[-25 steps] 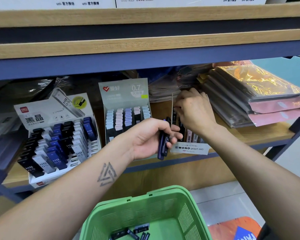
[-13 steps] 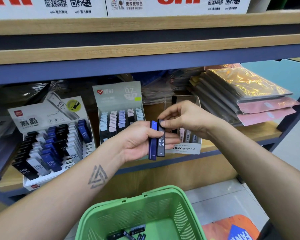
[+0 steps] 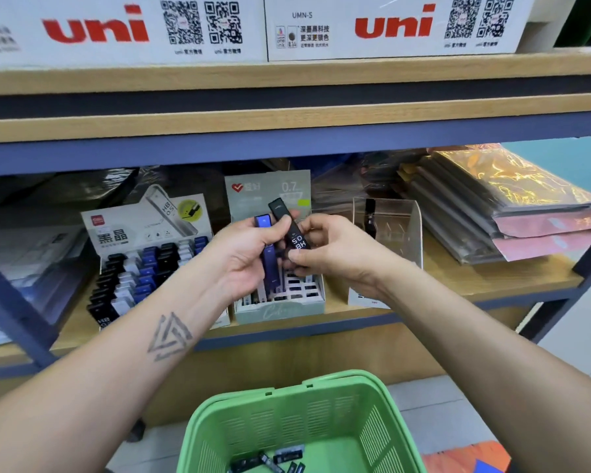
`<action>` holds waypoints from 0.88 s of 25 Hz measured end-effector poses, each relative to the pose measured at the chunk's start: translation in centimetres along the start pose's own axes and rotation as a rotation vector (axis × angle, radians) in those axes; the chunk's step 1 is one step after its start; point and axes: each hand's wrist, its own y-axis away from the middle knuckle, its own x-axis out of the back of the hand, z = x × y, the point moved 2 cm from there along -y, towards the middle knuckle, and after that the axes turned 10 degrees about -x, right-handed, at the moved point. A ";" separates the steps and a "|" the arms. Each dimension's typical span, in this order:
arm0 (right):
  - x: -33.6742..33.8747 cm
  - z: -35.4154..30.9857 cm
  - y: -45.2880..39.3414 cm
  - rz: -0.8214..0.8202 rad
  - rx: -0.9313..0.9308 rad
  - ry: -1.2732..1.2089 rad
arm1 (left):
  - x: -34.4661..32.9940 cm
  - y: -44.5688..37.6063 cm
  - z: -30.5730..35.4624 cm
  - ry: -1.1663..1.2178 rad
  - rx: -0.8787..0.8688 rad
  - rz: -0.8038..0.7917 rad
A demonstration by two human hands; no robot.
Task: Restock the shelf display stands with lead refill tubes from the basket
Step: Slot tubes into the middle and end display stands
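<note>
- Black tube (image 3: 292, 230): pinched low by right hand (image 3: 331, 249), tilted, above the 0.7 stand (image 3: 280, 302); blue tube (image 3: 268, 254) gripped in left hand (image 3: 249, 254)
- Handling, judged: light, stiff, smooth plastic; likely slippery; hold by long flat sides
- Basket (image 3: 297, 418): more tubes inside; count cut off at frame edge
- Stand slots partly hidden behind hands

A stationery shop aisle, seen from where I stand.
Before me, wooden shelves (image 3: 287, 124) carry retail display stands (image 3: 144, 254) of pencil lead, white "uni" cartons (image 3: 116, 29), and wrapped notebooks (image 3: 512, 206).
</note>
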 end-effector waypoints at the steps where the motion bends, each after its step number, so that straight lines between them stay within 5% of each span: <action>1: -0.7 0.0 -0.3 0.023 -0.002 -0.009 | 0.6 0.1 0.4 -0.019 -0.015 0.033; 13: -4.7 -3.6 -2.8 0.216 0.156 -0.082 | 8.4 3.0 7.0 0.051 0.008 0.205; 22: -9.5 -5.9 -4.8 0.276 0.332 0.501 | 13.8 4.0 9.5 -0.402 -0.249 0.346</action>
